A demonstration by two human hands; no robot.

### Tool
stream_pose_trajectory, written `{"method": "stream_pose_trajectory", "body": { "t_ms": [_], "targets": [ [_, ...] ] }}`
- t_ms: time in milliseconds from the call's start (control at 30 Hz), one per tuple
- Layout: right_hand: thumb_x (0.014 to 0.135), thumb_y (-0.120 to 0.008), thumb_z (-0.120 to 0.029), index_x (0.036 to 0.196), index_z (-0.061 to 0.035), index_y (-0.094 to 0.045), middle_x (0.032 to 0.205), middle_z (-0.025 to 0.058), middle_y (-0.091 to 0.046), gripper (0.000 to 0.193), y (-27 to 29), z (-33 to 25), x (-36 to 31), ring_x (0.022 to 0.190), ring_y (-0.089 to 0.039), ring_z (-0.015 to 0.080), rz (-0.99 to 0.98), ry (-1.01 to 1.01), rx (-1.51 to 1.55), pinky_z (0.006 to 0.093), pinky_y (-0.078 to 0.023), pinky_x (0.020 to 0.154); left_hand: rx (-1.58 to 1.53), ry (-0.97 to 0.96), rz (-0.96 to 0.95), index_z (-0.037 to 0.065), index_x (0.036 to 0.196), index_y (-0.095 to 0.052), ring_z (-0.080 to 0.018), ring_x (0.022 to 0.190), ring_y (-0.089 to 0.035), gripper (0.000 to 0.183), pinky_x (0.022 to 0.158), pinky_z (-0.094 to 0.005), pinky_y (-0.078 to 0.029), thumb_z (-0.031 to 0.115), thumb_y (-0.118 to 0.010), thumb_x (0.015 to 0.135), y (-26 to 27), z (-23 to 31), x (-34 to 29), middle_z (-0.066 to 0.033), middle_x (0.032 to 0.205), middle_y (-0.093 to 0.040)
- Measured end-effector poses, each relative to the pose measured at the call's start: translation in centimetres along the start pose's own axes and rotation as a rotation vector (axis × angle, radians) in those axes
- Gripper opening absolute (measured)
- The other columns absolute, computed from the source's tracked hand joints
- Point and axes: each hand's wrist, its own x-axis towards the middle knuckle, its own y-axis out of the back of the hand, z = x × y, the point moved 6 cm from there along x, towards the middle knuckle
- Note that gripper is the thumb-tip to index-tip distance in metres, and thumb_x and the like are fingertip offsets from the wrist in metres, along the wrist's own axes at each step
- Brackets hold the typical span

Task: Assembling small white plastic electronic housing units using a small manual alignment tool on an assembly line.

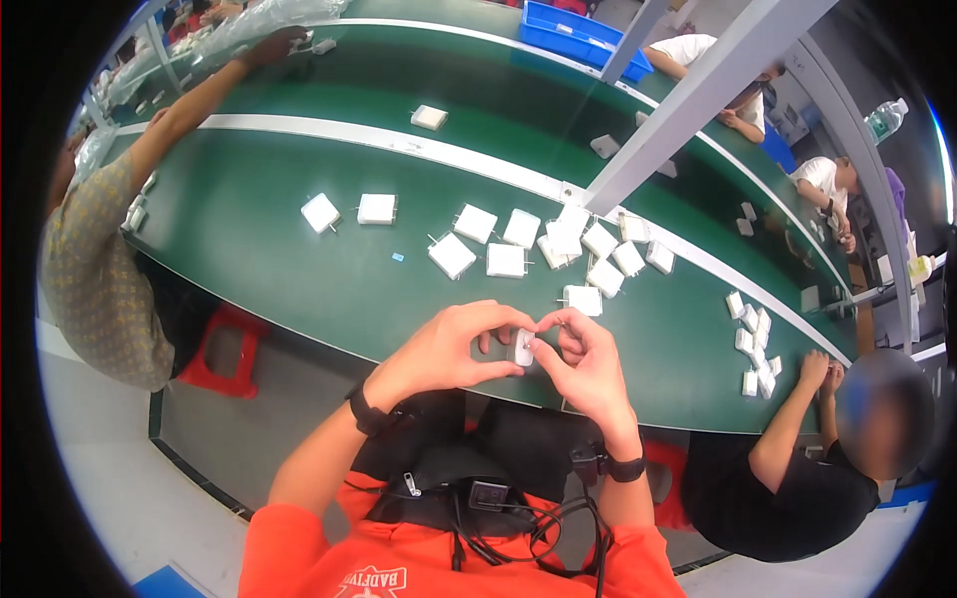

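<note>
Just above the near edge of the green table [329, 309], my left hand [449, 344] grips a small white plug charger [522, 349] between thumb and fingers. My right hand [588, 364] pinches the same charger from the other side, its thumb at the small metal part on the end facing me. Fingers cover much of the charger. Beyond my hands lie several more white plug chargers [505, 260], some with metal prongs sticking out and a few overlapping. Two others, one of them a charger [377, 208] with its prongs to the right, lie farther left.
A small blue piece [398, 257] lies on the table. Along its far side runs a conveyor belt [498, 110] carrying a white charger [429, 118]. A grey post [688, 120] rises at the belt's edge. Co-workers sit at left and right, beside another charger pile [745, 341].
</note>
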Motion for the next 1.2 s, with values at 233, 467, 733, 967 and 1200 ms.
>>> {"method": "stream_pose_trajectory", "body": {
  "t_ms": [233,467,733,967,1200],
  "targets": [
    [0.105,-0.074,-0.009,0.112,-0.0028,-0.071,0.077,-0.0087,-0.038,0.010,1.1,0.5,0.2,0.068,-0.030,0.0028,-0.008,-0.006,0.095,0.0267,-0.027,0.060,-0.023,-0.032,0.032,0.012,0.135,-0.075,-0.0182,0.092,-0.070,0.052,0.075,-0.0334,-0.058,0.011,-0.092,0.086,0.3,0.6,0.5,-0.0040,0.104,-0.074],
    [0.117,-0.059,-0.020,0.111,0.0000,-0.076,0.094,0.0018,-0.055,0.026,3.1,-0.2,1.2,0.081,-0.049,0.0107,0.053,0.260,0.208,0.0263,-0.040,0.073,-0.042,0.072,0.010,0.008,0.131,-0.079,-0.0157,0.093,-0.072,0.050,0.070,-0.0285,-0.058,0.008,-0.095,0.084,0.3,0.3,1.2,-0.0032,0.120,-0.080],
    [0.117,-0.061,-0.021,0.114,0.0011,-0.079,0.098,0.0061,-0.061,0.029,4.0,-0.7,0.7,0.081,-0.055,0.0131,0.174,0.496,0.054,0.0277,-0.045,0.072,-0.002,0.115,-0.011,0.008,0.130,-0.079,-0.0141,0.093,-0.073,0.050,0.068,-0.0262,-0.058,0.006,-0.095,0.082,0.1,0.2,1.2,-0.0023,0.121,-0.081],
    [0.115,-0.064,-0.011,0.109,0.0033,-0.073,0.097,0.0144,-0.076,0.018,1.7,1.1,1.3,0.080,-0.072,0.0231,0.190,0.529,0.209,0.0317,-0.057,0.071,-0.031,0.119,-0.010,0.009,0.129,-0.080,-0.0140,0.092,-0.073,0.049,0.069,-0.0267,-0.058,0.007,-0.095,0.082,0.1,-0.1,1.6,-0.0022,0.115,-0.080],
    [0.115,-0.057,-0.006,0.104,0.0050,-0.066,0.091,0.0166,-0.074,0.018,0.8,0.9,1.1,0.082,-0.075,0.0284,0.176,0.657,0.182,0.0357,-0.059,0.071,-0.031,0.119,0.011,0.010,0.127,-0.081,-0.0143,0.090,-0.072,0.048,0.069,-0.0276,-0.058,0.006,-0.095,0.081,0.5,0.4,1.3,-0.0021,0.102,-0.076]
  ]
}}
